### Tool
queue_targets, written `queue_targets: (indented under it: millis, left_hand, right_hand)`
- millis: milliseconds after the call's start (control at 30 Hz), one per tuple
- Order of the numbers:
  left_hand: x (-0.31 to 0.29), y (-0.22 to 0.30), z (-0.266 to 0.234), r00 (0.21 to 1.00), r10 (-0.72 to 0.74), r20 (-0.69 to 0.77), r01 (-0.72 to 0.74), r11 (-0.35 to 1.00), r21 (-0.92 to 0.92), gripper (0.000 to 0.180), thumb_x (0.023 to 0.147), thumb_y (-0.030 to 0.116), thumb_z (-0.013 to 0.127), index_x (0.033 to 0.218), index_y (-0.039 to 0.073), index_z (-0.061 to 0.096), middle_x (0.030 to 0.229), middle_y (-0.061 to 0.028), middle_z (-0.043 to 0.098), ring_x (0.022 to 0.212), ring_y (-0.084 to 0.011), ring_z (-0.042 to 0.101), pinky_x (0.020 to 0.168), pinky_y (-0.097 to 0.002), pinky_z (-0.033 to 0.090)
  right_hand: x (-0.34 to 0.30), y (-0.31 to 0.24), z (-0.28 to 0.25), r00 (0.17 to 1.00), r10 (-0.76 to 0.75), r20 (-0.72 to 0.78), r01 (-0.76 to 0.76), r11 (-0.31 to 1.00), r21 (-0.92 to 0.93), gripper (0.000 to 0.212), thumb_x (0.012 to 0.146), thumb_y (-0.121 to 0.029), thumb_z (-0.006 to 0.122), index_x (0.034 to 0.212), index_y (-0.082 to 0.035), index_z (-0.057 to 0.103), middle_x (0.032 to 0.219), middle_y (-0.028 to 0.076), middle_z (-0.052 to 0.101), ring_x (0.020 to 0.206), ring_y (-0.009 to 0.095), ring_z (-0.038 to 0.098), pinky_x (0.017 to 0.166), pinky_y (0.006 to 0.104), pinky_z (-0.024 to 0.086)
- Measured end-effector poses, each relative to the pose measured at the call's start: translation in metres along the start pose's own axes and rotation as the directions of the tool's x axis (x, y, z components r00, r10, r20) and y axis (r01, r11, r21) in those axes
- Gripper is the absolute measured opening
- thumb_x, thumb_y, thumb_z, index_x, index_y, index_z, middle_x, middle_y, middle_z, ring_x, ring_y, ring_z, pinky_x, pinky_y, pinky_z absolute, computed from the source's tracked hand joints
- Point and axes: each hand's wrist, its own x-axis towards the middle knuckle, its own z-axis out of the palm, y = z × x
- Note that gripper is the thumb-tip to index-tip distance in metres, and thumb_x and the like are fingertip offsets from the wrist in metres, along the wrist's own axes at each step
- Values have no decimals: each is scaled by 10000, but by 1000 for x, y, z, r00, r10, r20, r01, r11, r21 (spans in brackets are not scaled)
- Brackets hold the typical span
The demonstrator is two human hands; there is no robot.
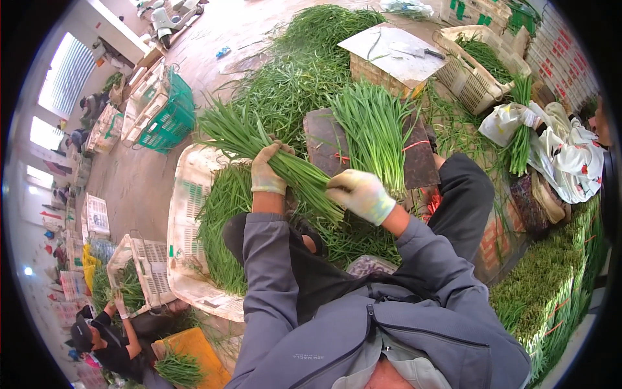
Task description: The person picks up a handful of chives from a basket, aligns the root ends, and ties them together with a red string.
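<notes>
My left hand (267, 170), in a pale work glove, is closed around a bunch of long green garlic chives (241, 135). The leafy tips fan out to the upper left, and the stem ends slant down toward my right hand. My gloved right hand (363, 194) has its fingers bent and pinched against the stems near their lower ends. Just beyond, a second heap of chives (374, 133) lies fairly straight on a dark board (319, 137). A red tie (416, 145) runs out from under this heap.
A white crate (188, 194) with loose chives stands at my left. Beyond the board spreads a large chive pile (291, 78). A knife (418, 52) lies on a white board (382, 47). Upright bundles (551, 285) fill the right side. A co-worker (107, 343) sits at lower left.
</notes>
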Motion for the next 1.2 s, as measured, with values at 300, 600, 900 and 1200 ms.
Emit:
queue_targets:
  millis: [300, 600, 900, 1200]
  left_hand:
    - [1, 5, -12, 994, -50, -96, 57, 996, 71, 129, 879, 132, 633, 890, 4, 631, 800, -134, 642, 761, -318, 624, 770, -454, 538]
    - [-1, 0, -3, 991, -96, -92, 99, 995, 25, 135, 884, 153, 638, 886, 19, 625, 789, -125, 655, 755, -308, 643, 755, -450, 554]
    - [-3, -1, -6, 987, -134, -91, 138, 990, 32, 131, 888, 141, 643, 926, 18, 616, 834, -143, 661, 758, -303, 655, 726, -443, 565]
    - [1, -9, -8, 987, -162, 3, 161, 982, 100, 164, 915, 192, 628, 941, 30, 628, 841, -130, 678, 752, -281, 667, 710, -397, 569]
  right_hand:
    - [2, -8, 22, 997, 13, 76, 8, 963, -269, 247, 807, -182, 729, 1031, -113, 652, 909, 73, 614, 840, 287, 648, 715, 381, 537]
    - [4, -10, 26, 999, -1, 46, 15, 948, -318, 294, 811, -178, 728, 1078, -90, 640, 938, 96, 623, 852, 300, 652, 721, 378, 540]
    - [22, -11, 33, 1000, -13, -13, 12, 996, -84, 277, 836, -211, 709, 1078, -91, 646, 955, 109, 634, 874, 316, 648, 743, 387, 534]
    - [43, -14, 20, 977, -208, 48, 210, 977, -47, 324, 840, -119, 696, 1161, -149, 666, 971, 100, 634, 865, 292, 644, 752, 362, 533]
